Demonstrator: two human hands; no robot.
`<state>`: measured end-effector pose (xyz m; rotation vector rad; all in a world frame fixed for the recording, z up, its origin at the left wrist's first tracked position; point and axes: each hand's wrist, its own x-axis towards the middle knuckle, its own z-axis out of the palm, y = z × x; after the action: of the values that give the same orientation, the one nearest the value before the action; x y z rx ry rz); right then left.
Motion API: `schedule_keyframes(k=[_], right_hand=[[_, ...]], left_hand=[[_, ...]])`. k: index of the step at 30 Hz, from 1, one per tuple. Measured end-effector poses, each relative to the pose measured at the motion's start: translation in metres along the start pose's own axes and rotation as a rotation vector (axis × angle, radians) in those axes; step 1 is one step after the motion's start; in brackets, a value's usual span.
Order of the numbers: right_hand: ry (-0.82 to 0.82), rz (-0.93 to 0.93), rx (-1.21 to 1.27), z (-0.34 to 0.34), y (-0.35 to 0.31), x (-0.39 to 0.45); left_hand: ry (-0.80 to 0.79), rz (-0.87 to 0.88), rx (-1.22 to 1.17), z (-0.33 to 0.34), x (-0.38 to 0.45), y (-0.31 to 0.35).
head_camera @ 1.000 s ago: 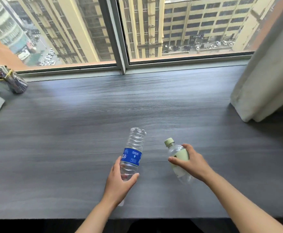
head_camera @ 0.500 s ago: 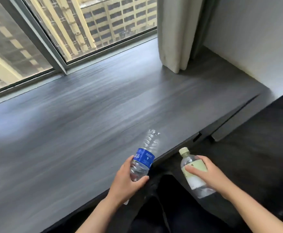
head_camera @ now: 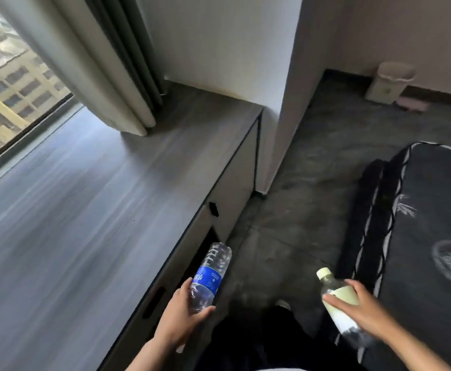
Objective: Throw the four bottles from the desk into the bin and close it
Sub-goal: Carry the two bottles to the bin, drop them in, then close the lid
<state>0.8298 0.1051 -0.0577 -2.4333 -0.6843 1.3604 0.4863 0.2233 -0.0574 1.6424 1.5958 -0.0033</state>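
Note:
My left hand [head_camera: 177, 318] grips a clear bottle with a blue label [head_camera: 210, 275], held just past the desk's front edge. A clear bottle with a pale green cap and label [head_camera: 338, 295] is held in my right hand [head_camera: 366, 310] above the floor, close to the mattress. The grey wood desk [head_camera: 85, 196] fills the left side, with no bottles on the visible part. A small pale bin [head_camera: 389, 84] with its lid down stands against the far wall at the upper right.
A dark mattress [head_camera: 420, 236] lies on the floor at the right. A white wall corner [head_camera: 286, 103] juts out beyond the desk's end. A curtain [head_camera: 98, 62] hangs over the desk's far side. Dark floor [head_camera: 312, 156] runs from here towards the bin.
The view has swung right, away from the window and desk. Both hands carried their bottles off the desk top to past its edge. The bin and mattress have come into view.

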Motion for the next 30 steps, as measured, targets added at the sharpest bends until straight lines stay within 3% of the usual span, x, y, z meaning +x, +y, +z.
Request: schedule_keyframes(k=[8, 19, 30], right_hand=[[0.086, 0.084, 0.176, -0.062, 0.048, 0.029], [0.124, 0.252, 0.250, -0.102, 0.049, 0.079], [0.217, 0.469, 0.268, -0.139, 0.056, 0.104]], left_hand=[[-0.094, -0.052, 0.118, 0.042, 0.046, 0.056], [-0.215, -0.077, 0.248, 0.037, 0.138, 0.119], [-0.379, 0.120, 0.330, 0.041, 0.269, 0.265]])
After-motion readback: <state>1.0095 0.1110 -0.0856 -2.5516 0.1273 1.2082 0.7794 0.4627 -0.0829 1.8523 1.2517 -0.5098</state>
